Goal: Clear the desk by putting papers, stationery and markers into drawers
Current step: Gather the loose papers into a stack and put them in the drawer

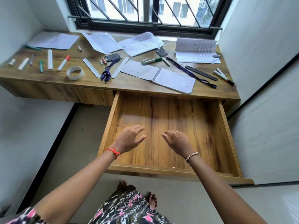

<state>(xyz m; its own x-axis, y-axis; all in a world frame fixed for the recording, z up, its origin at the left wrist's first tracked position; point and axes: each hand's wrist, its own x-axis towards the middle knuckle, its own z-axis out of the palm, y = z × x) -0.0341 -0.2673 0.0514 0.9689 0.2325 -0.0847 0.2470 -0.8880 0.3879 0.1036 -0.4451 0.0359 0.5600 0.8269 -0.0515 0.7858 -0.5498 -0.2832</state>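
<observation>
Both hands, left hand and right hand, hover loose-fingered and empty over the open drawer; the light, floppy spiral notebook likely lifts best at its stiff binding.

Illegibly blurred print on the papers

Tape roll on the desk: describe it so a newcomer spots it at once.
Start at the wooden desk under the window and go to its left half, near the front edge. The tape roll lies flat there, between the red-capped marker and a pale flat strip. It is the only ring among straight pens and strips.
</observation>
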